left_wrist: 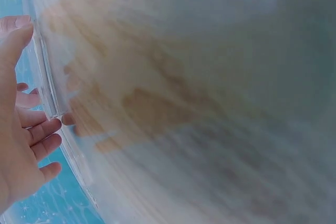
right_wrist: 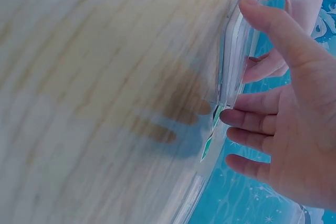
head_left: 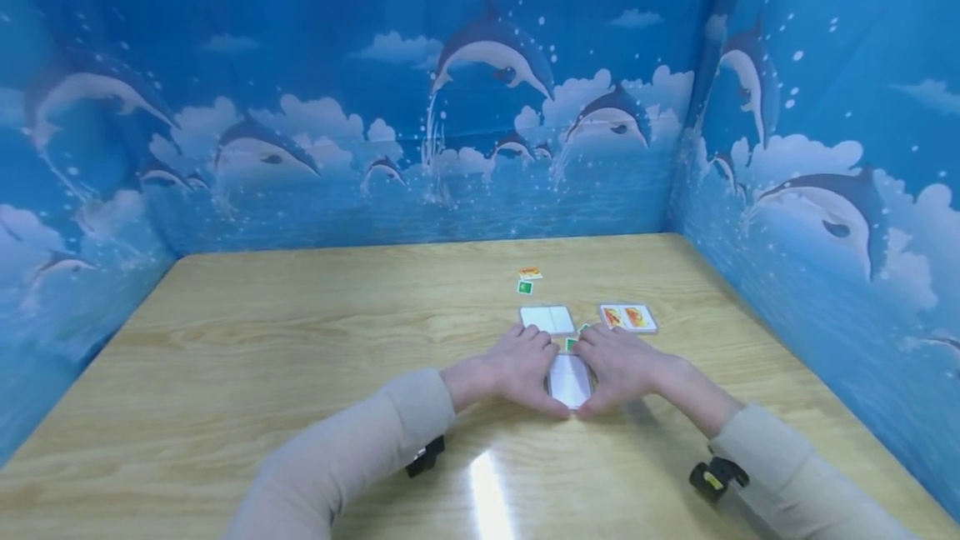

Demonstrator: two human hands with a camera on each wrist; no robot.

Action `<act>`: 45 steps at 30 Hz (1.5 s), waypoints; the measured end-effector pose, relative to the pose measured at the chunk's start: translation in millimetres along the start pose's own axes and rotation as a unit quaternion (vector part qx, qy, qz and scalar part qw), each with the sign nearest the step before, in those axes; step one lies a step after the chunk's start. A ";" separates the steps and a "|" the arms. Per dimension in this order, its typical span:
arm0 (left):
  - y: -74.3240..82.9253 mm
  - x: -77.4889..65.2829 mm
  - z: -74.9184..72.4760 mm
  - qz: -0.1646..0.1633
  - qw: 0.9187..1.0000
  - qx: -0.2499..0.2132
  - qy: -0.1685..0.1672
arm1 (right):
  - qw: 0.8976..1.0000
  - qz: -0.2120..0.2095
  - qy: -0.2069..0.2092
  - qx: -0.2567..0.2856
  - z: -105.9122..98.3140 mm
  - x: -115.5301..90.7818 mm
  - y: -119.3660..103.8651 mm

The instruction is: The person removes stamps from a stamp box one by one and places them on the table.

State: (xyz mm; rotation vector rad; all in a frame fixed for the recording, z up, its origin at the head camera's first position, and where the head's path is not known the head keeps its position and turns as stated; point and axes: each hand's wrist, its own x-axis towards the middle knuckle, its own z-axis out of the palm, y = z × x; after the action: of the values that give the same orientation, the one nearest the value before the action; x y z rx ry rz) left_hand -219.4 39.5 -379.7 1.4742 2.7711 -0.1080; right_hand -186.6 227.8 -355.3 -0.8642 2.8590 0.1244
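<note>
A white rectangular case with clear edges [head_left: 570,382] lies on the table between both hands. My left hand [head_left: 525,369] holds it from the left, thumb at its near end and fingertips by its far end. On the right side, my right hand [head_left: 621,363] grips it the same way, and the two thumbs nearly meet. The right wrist view shows the layered clear edge [right_wrist: 231,56] between thumb and fingers. Just beyond the case, partly hidden by the right fingers, lies a small green card [head_left: 571,344].
Beyond the left fingers is another white case [head_left: 547,320]. A case with two orange food pictures [head_left: 637,317] lies beyond the right hand. Farther back are a green card [head_left: 526,287] and an orange picture card [head_left: 530,272]. Dolphin-printed curtains [head_left: 300,140] border the wooden table [head_left: 262,340].
</note>
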 end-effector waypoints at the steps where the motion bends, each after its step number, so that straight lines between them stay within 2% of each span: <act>1: 0.1 0.1 0.0 0.001 1.000 0.000 0.000 | 1.000 0.000 -0.001 0.000 -0.4 0.1 0.1; 26: 1.8 1.8 -0.4 0.001 1.000 0.008 -0.013 | 1.000 0.008 -0.024 0.009 -4.0 -0.9 1.9; 40: 2.4 1.0 1.8 0.002 1.000 0.026 -0.006 | 1.000 0.001 -0.012 -0.007 0.4 0.5 0.9; 45: 0.3 0.5 3.6 -0.001 1.000 0.026 -0.004 | 1.000 -0.015 0.007 -0.006 1.0 0.6 1.6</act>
State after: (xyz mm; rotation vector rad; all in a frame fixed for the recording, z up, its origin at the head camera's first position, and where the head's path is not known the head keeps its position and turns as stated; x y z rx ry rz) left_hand -219.5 39.9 -383.3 1.4806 2.7843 -0.1873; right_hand -187.9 228.9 -356.3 -0.9145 2.8597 0.1330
